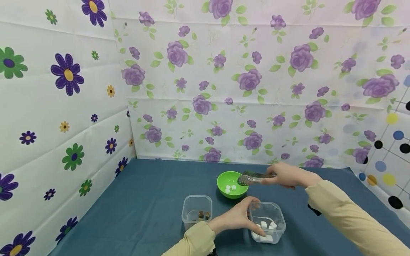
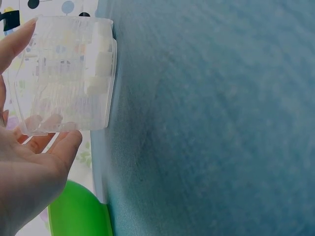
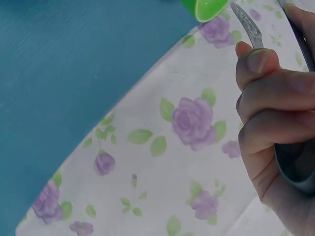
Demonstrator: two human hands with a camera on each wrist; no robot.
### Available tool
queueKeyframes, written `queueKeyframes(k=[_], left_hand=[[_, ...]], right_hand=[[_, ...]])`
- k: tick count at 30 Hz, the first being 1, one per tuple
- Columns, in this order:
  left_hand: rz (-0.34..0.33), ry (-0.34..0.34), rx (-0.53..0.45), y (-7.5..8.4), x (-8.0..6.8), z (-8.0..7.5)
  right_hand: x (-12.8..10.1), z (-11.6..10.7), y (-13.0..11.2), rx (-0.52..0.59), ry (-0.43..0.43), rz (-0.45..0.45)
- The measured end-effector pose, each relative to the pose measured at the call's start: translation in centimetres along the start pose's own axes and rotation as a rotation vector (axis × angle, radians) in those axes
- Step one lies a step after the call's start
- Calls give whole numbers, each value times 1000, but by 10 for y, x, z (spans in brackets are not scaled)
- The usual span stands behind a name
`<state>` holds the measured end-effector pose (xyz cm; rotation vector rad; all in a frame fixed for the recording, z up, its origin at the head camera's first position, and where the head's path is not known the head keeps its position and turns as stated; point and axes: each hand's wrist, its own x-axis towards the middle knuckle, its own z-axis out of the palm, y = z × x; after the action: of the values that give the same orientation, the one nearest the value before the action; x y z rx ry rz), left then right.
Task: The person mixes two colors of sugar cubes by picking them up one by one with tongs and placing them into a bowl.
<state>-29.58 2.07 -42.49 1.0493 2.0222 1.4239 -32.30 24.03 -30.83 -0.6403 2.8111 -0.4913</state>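
Observation:
My left hand (image 1: 235,217) grips the side of a clear plastic container (image 1: 279,231), thumb and fingers spread around its rim. Inside that container lie several white cubes (image 1: 264,224). In the left wrist view the fingers curve against the see-through wall of the container (image 2: 64,73). My right hand (image 1: 286,174) holds metal tongs (image 1: 253,177) with a perforated head, which overlaps the right rim of a green bowl (image 1: 235,195) in the head view. A few white cubes (image 1: 233,188) sit in the bowl. Curled fingers wrap the tongs (image 3: 248,27) in the right wrist view.
A second clear container (image 1: 196,201) stands left of my left hand, with small brown pieces (image 1: 201,214) in it. Blue-green cloth (image 1: 153,199) covers the table. Flowered sheets (image 1: 205,81) hang behind it and at the left; a dotted one (image 1: 389,156) hangs at the right.

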Motion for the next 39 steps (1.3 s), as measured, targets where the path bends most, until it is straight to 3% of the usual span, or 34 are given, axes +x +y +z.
queueKeyframes(k=[10,17,25,31,39], left_hand=[[-24,17,-1,-1,0,1],[-8,13,1,-2,-1,2],[3,7,5,-2,0,1],[8,8,10,-4,1,2],[25,8,17,-2,0,2]], right_hand=[[-33,-11,4,-90,31,-63],[-56,-23,3,-128,20,-55],[-79,-27,5,-152,-19,-168],[-88,-20,3,-155,-58,-206],[-87,-9,-4,-208,-105,-157]])
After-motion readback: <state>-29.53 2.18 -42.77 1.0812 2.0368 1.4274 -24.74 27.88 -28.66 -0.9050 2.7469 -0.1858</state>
